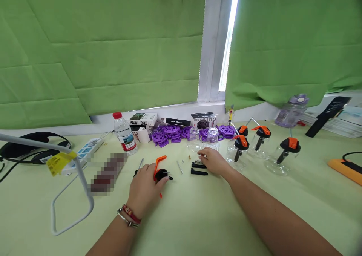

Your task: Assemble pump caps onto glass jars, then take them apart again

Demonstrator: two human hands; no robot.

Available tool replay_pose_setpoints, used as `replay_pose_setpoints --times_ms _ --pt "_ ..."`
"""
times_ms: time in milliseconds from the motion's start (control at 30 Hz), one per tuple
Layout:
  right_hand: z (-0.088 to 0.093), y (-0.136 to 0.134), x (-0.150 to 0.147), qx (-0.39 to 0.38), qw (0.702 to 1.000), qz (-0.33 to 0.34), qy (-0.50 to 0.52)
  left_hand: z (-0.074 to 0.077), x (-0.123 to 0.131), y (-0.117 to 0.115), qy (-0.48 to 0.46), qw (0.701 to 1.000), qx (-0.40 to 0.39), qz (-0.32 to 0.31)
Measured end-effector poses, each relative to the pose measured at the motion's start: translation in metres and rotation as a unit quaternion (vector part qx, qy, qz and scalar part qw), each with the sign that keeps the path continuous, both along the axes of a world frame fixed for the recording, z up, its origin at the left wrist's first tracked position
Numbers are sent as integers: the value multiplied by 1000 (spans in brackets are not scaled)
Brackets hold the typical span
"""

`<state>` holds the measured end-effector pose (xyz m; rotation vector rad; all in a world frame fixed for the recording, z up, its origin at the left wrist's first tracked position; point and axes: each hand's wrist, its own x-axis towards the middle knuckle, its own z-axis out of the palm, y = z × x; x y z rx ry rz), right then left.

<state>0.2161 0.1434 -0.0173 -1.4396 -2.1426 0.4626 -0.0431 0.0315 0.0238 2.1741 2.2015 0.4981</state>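
My left hand [144,185] is closed around a black lid-like part with an orange lever [160,160], its thumb across the black body. A thin metal rod [140,163] pokes out beyond the same hand's fingers. Farther right, my right hand [212,160] has its fingertips drawn together over a black strip with a row of small metal springs [199,163]; whatever is between them is too small to make out. A second black strip [199,172] lies just in front. Between the hands are a long screw [180,167] and tiny brass-coloured bits [189,157].
Several glass jars with black-and-orange tops [290,146] stand at right, near two open jars [212,134]. Purple plastic parts [171,131] and boxes [143,119] line the back. A water bottle [125,135], power strip [87,152] and white bent frame [85,180] are left.
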Motion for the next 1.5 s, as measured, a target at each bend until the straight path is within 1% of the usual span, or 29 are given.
replay_pose_setpoints --times_ms 100,133,200,267,333,433,533,600,700,733,800,867,933,1000,1067,1133,1167,1200,1267,1333,1433,1467,1500 --pt "4 -9 -9 6 999 2 39 -5 0 2 7 998 -48 -27" --pt "5 -13 -14 -7 998 15 67 -6 2 1 16 998 -51 -38" --pt "7 -24 -26 -59 988 61 131 -8 8 0 30 997 -40 -55" --pt "8 -37 -39 -131 969 119 170 -8 13 -1 27 997 -23 -70" --pt "9 -51 -51 -204 948 154 188 -9 17 -2 11 995 -5 -98" --pt "12 -65 -61 -301 913 165 221 -10 19 -5 -39 985 17 -168" --pt "16 -70 -63 -367 866 172 292 -11 21 -10 -117 966 21 -228" --pt "18 -68 -61 -389 840 171 338 -11 22 -12 -164 954 9 -251" --pt "19 -62 -56 -396 823 169 370 -11 24 -14 -210 938 -8 -276" --pt "20 -61 -55 -397 818 172 379 -11 24 -14 -221 936 -7 -274" --pt "22 -59 -52 -401 808 178 393 -12 25 -14 -236 939 -3 -250" --pt "25 -59 -50 -404 802 190 396 -14 25 -13 -247 943 -3 -221" --pt "28 -61 -50 -403 807 200 381 -16 25 -14 -247 945 -3 -214" --pt "31 -62 -49 -399 823 197 353 -18 26 -15 -236 947 -4 -220" --pt "33 -63 -47 -392 846 181 313 -20 26 -16 -216 949 -11 -231" --pt "34 -62 -43 -391 862 175 272 -21 27 -18 -192 947 -21 -257" --pt "34 -61 -41 -394 864 180 255 -20 27 -19 -181 944 -27 -274" --pt "34 -61 -39 -401 863 191 242 -19 27 -20 -172 941 -33 -290" --pt "34 -59 -35 -419 850 224 225 -17 27 -22 -165 933 -49 -315" --pt "33 -58 -32 -435 834 257 222 -13 26 -24 -180 927 -67 -322" --pt "32 -55 -30 -444 813 283 247 -9 24 -25 -258 911 -78 -311" --pt "32 -54 -30 -442 809 289 260 -8 24 -24 -303 899 -79 -307" --pt "31 -53 -30 -440 803 297 272 -8 24 -23 -358 878 -86 -305"
